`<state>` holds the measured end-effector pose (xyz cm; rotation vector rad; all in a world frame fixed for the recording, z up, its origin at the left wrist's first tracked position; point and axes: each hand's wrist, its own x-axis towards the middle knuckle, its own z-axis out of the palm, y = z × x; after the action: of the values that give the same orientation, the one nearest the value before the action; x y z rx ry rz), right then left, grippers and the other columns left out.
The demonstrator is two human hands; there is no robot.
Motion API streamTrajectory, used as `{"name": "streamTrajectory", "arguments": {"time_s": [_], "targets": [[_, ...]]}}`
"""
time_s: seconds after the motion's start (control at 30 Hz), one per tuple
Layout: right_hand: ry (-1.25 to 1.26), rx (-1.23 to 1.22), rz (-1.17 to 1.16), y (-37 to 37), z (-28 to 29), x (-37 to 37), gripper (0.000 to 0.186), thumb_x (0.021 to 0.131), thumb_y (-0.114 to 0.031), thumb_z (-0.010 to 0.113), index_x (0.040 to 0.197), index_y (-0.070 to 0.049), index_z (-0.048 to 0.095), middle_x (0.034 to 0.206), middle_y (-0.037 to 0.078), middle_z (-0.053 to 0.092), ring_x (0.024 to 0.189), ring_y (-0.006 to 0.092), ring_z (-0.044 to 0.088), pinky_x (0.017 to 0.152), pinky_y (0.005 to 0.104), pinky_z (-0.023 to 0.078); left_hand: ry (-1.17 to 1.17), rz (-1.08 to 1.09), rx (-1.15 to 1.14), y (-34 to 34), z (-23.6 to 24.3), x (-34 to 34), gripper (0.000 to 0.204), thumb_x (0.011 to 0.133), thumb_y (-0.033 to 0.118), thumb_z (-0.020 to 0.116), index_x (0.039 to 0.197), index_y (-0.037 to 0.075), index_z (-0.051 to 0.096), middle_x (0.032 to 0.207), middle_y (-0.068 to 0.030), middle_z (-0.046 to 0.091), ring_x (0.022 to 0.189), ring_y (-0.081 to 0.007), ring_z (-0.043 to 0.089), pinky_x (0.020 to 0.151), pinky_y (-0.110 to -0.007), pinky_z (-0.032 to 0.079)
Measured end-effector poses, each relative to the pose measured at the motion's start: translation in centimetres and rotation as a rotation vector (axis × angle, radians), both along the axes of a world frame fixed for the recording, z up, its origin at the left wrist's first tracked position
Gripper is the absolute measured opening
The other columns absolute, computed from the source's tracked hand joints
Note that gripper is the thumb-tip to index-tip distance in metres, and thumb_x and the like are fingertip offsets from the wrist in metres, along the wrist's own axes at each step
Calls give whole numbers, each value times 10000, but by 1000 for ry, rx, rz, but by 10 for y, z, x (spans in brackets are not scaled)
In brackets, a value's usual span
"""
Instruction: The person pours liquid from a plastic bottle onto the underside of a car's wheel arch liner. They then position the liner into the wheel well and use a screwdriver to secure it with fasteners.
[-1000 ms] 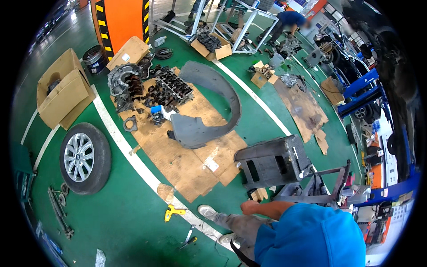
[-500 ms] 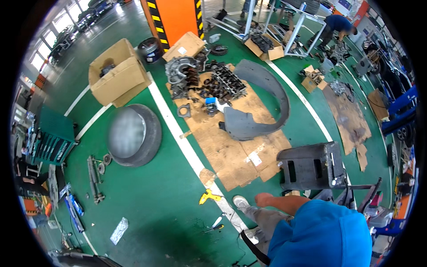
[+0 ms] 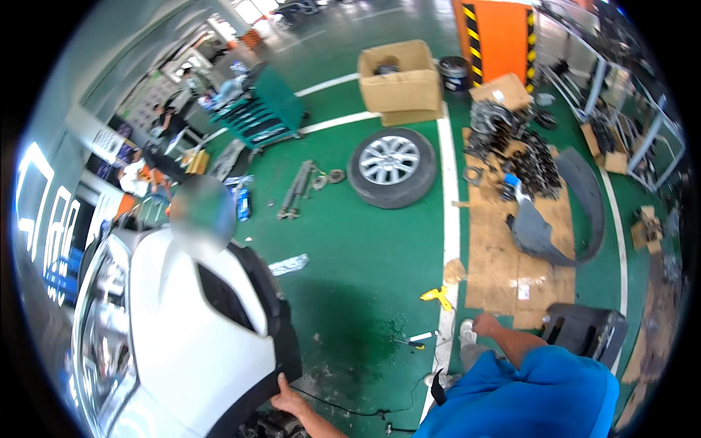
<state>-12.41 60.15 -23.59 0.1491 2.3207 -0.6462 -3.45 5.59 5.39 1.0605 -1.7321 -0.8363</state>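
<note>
At the lower left, my left hand grips the black lower edge of a white car bumper, which has a chrome grille and a dark opening. A blurred round patch hides part of the view above it. My right hand hangs at my right with curled fingers, above the green floor near a black plastic case; whether it holds anything is hidden. A yellow glue gun and a yellow-handled screwdriver lie on the floor left of that hand. A black cable runs across the floor beside the bumper.
Ahead lie a loose wheel, cardboard with engine parts and a grey wheel-arch liner, a box, an orange pillar and a teal tool cart. People work at the far left.
My view has swung left, bringing the white bumper and my left hand into sight; the cardboard and parts now sit further right. My right arm stays bent beside me.
</note>
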Motion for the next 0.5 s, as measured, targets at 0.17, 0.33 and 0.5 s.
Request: {"name": "streamTrajectory", "arguments": {"time_s": [0.17, 0.33, 0.5], "targets": [[122, -52, 48, -36, 39, 13, 299, 739, -328, 643, 882, -82, 735, 963, 180, 701, 901, 379, 663, 825, 453, 533, 37, 35, 185, 3, 15, 19, 389, 745, 147, 853, 712, -142, 595, 727, -87, 631, 606, -164, 485, 590, -359, 461], [111, -58, 197, -48, 5, 24, 391, 748, -356, 661, 955, -30, 719, 1024, 226, 679, 972, 387, 647, 859, 439, 516, 89, -1, 114, 7, 22, 25, 382, 714, 150, 866, 720, -144, 623, 738, -134, 664, 632, -184, 547, 644, -365, 490], [85, -12, 114, -52, 50, 42, 400, 764, -368, 641, 975, -37, 722, 1036, 222, 680, 976, 377, 649, 867, 431, 515, 181, -53, 51, 15, 35, 19, 367, 702, 151, 864, 795, -143, 665, 767, -149, 698, 647, -199, 602, 665, -370, 500]]}}
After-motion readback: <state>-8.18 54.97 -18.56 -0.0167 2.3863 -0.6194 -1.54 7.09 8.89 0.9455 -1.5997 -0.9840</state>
